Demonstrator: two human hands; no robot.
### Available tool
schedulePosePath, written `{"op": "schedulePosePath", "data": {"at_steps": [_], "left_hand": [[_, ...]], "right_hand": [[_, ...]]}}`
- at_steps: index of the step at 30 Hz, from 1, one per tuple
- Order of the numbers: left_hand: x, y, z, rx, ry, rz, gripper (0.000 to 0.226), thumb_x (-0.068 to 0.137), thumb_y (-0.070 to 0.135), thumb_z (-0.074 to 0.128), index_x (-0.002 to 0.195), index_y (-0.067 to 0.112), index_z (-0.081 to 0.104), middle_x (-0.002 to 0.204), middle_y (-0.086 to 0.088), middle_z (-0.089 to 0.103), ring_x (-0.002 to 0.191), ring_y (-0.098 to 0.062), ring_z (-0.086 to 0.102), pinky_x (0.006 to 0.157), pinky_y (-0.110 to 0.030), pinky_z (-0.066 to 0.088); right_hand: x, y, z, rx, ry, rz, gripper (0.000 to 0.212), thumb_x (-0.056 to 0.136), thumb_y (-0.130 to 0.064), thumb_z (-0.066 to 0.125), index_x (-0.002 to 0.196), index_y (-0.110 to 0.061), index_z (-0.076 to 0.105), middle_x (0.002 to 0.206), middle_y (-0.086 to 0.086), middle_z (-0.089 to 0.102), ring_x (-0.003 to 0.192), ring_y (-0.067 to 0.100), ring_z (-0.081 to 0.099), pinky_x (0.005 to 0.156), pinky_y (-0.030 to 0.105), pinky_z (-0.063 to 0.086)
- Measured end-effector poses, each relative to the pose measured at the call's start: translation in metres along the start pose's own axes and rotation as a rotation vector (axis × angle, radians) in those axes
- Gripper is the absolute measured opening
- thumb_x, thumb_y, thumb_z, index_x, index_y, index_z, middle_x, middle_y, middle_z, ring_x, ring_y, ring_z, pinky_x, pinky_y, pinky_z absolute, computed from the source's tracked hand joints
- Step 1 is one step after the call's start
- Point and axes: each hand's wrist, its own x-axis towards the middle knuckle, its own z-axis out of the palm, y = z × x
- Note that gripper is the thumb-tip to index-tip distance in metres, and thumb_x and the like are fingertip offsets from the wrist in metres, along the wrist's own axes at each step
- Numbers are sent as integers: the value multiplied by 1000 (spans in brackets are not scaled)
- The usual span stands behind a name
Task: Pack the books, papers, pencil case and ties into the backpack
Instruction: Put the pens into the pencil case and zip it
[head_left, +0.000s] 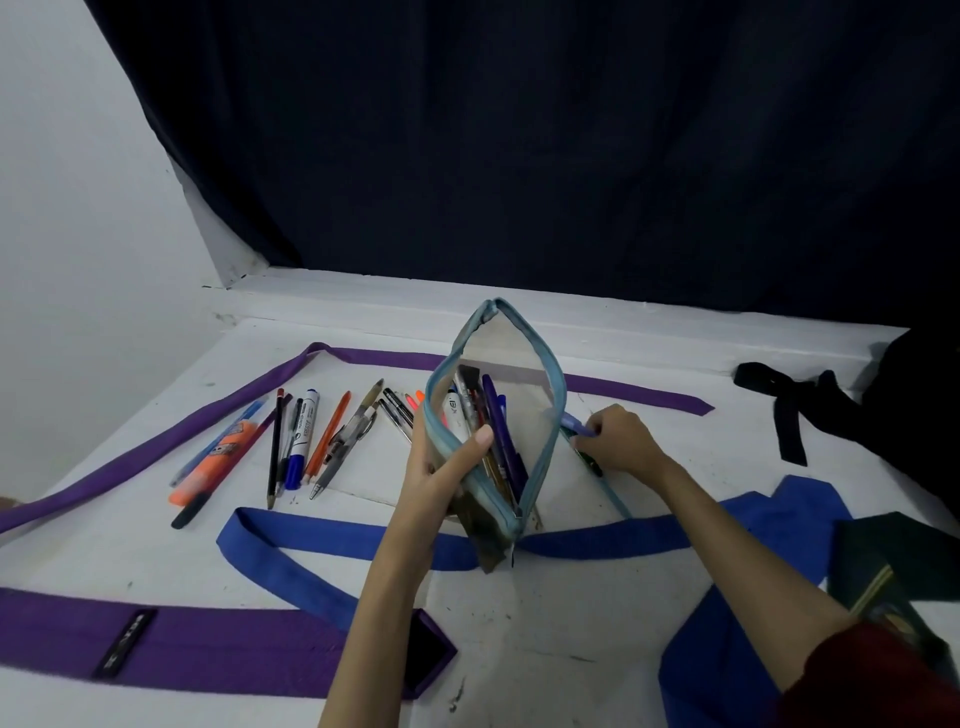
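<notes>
My left hand (444, 467) grips the near left rim of a clear pencil case (530, 415) with a light blue zip, held upright and wide open above the white table (519, 623). Several pens stand inside it. My right hand (621, 441) pinches a purple pen (576, 423) just right of the case, above a dark green pen lying on the table. A row of loose pens and markers (296, 441) lies left of the case. A purple tie (171, 644) and a blue tie (332, 540) lie across the table. The black backpack (914, 410) sits at the far right.
A dark green book or folded cloth (898, 566) lies at the right near my forearm. A black strap (779, 400) trails from the backpack. A dark curtain hangs behind the table, and a white wall stands at the left.
</notes>
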Motion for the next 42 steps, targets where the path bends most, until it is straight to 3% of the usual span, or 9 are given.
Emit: {"op": "schedulePosePath", "data": {"at_steps": [9,18,21,24,26,31,35,40,42], "left_hand": [[-4,-2,14,-54,-106,29,106,30,72,80,125,43,40,120,6,60,105,-18,64,76,-31,56],[-2,-5,10,7,-54,98,99,49,52,76,137,41,32,130,5,51,114,-18,56,78,-33,58],[0,-6,7,1,-30,64,118,36,69,80,140,40,31,133,2,50,117,-23,55,84,-41,57],[0,-5,1,-18,-13,59,120,34,73,79,140,42,31,131,5,51,116,-22,55,85,-41,57],[1,-5,-2,-28,-7,58,121,32,73,79,139,42,31,129,7,50,114,-21,55,82,-38,58],[1,-3,-1,-66,22,53,93,41,57,76,125,51,35,118,16,51,104,-14,57,70,-28,59],[2,-5,0,-59,24,33,104,38,63,79,130,49,32,129,6,50,111,-20,56,76,-33,59],[4,-11,6,-52,33,25,97,54,51,73,139,41,26,135,0,48,118,-25,54,80,-36,58],[4,-12,11,-68,34,30,93,57,47,73,136,44,25,133,2,47,114,-22,55,77,-34,58]], "right_hand": [[-24,28,-22,159,50,104,16,84,-4,63,72,-4,52,61,3,44,55,12,40,50,22,30],[-34,30,-17,165,-41,103,23,81,-10,67,65,-9,50,64,5,47,56,12,43,51,21,33],[-31,28,-8,59,20,57,32,83,-22,66,60,-11,46,58,3,46,55,14,44,50,23,30],[-31,22,0,-153,28,39,39,84,-47,63,71,-13,48,61,0,48,54,10,42,52,23,32],[-30,19,5,-207,3,25,38,84,-48,63,77,-13,50,64,-1,49,56,9,43,51,22,32],[-27,19,8,-69,-28,11,24,88,-26,63,76,-5,60,56,1,45,52,12,43,49,22,31],[-33,13,-7,33,-30,39,25,89,-18,59,67,-5,57,57,4,47,55,16,46,49,22,31],[-69,-24,-64,602,119,35,17,90,-18,62,76,-8,65,63,2,53,55,11,41,51,21,32],[-91,-46,-92,750,66,-47,20,88,-16,63,71,-8,67,54,-1,55,49,10,38,48,21,28]]}}
